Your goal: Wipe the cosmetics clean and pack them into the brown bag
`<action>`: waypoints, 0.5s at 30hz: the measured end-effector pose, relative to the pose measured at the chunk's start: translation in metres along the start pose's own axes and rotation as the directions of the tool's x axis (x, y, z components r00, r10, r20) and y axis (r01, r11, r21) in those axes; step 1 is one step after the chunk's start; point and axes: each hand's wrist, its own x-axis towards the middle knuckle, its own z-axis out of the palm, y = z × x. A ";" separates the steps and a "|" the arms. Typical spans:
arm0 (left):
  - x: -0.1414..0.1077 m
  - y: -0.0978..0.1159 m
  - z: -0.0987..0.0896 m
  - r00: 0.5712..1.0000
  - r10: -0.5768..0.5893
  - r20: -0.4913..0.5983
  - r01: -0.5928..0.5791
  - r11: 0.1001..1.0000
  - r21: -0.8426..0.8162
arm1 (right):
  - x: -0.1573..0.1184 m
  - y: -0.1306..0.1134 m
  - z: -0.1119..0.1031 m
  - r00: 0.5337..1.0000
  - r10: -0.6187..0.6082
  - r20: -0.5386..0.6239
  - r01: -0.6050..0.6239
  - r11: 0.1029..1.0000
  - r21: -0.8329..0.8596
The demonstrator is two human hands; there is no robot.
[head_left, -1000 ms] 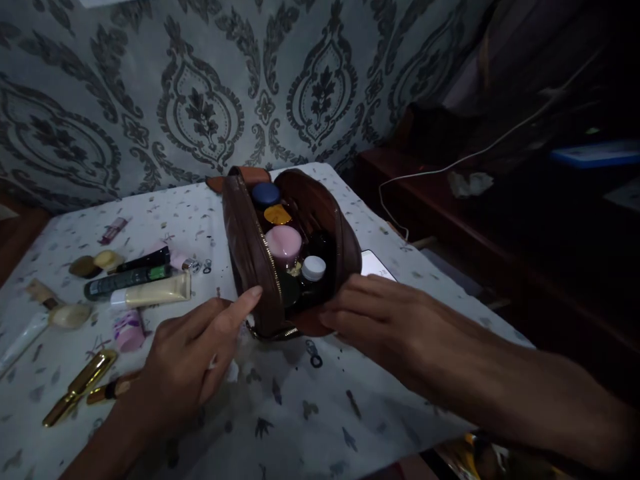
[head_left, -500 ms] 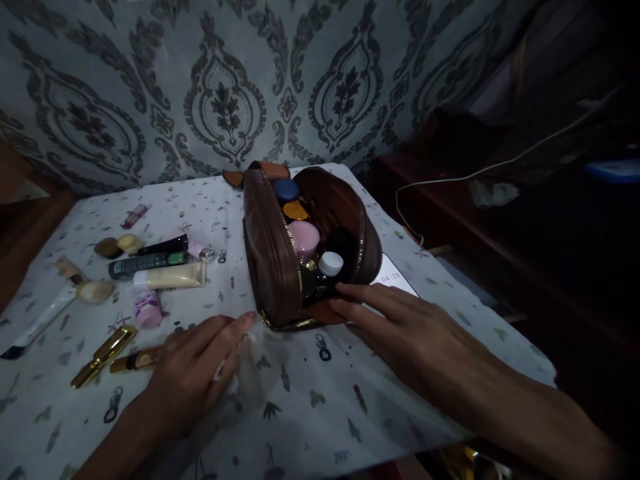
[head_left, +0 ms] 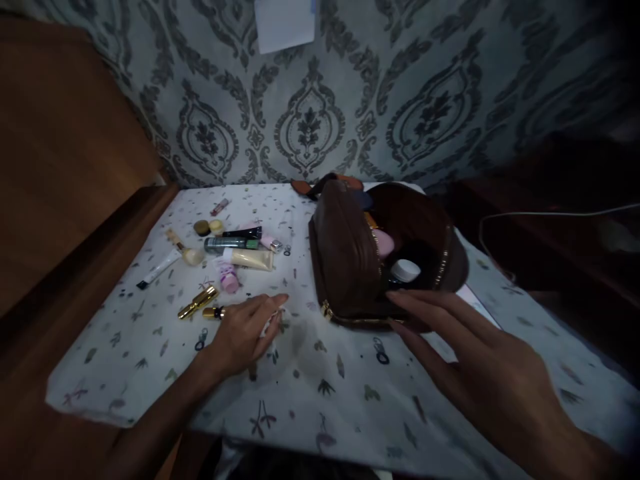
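Note:
A brown makeup bag [head_left: 345, 253] sits unzipped on the table. Inside it show a white cap [head_left: 405, 270], a pink round item [head_left: 383, 243] and part of a yellow one; its depths are dark. My right hand [head_left: 485, 363] reaches to the bag's front edge, fingers stretched out and thumb apart below them, no item visible in it. To the left of the bag, my left hand [head_left: 247, 330] has its fingers curled around something small and whitish, too hidden to name. A gold-capped tube [head_left: 214, 313] lies partly behind that hand, beside a gold lipstick-like tube [head_left: 198, 302].
Left of the bag lie a cream tube [head_left: 250, 259], a pink bottle [head_left: 228, 277], a dark green tube [head_left: 227, 244], a makeup brush [head_left: 191, 256] and other cosmetics. A phone-like flat thing [head_left: 477, 303] is partly under the bag. Wooden furniture [head_left: 65, 127] borders the left.
The view has swung left, so bag and cosmetics appear farther right. My right thumb and fingers are more spread at the bag's edge. My left hand stays curled beside the bag.

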 end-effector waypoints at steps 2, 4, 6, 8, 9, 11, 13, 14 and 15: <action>-0.005 -0.004 -0.006 0.999 -0.047 -0.027 0.046 0.998 -0.032 | 0.002 -0.012 0.011 1.000 -0.029 -0.008 0.030 0.993 0.118; -0.009 -0.012 -0.016 0.984 -0.170 -0.062 0.165 0.984 -0.072 | 0.003 -0.021 0.027 0.998 -0.062 0.028 0.054 0.969 0.241; -0.012 -0.025 -0.030 0.927 -0.362 -0.101 0.350 0.929 -0.118 | 0.006 -0.028 0.044 0.994 -0.070 0.080 0.037 0.934 0.354; -0.017 -0.041 -0.045 0.814 -0.556 -0.169 0.533 0.830 -0.164 | 0.011 -0.036 0.060 0.988 -0.064 0.140 -0.007 0.890 0.455; -0.021 -0.050 -0.053 0.745 -0.630 -0.218 0.602 0.776 -0.188 | 0.014 -0.040 0.067 0.982 -0.062 0.181 -0.037 0.864 0.501; -0.030 -0.065 -0.066 0.609 -0.741 -0.283 0.702 0.670 -0.243 | 0.020 -0.049 0.080 0.958 -0.067 0.279 -0.110 0.812 0.573; -0.043 -0.076 -0.076 0.530 -0.804 -0.272 0.762 0.591 -0.263 | 0.028 -0.059 0.092 0.930 -0.064 0.363 -0.184 0.772 0.608; -0.051 -0.079 -0.078 0.526 -0.814 -0.246 0.778 0.577 -0.247 | 0.031 -0.065 0.097 0.916 -0.059 0.397 -0.217 0.759 0.614; -0.058 -0.081 -0.079 0.543 -0.812 -0.213 0.785 0.581 -0.214 | 0.035 -0.070 0.102 0.904 -0.055 0.423 -0.241 0.751 0.614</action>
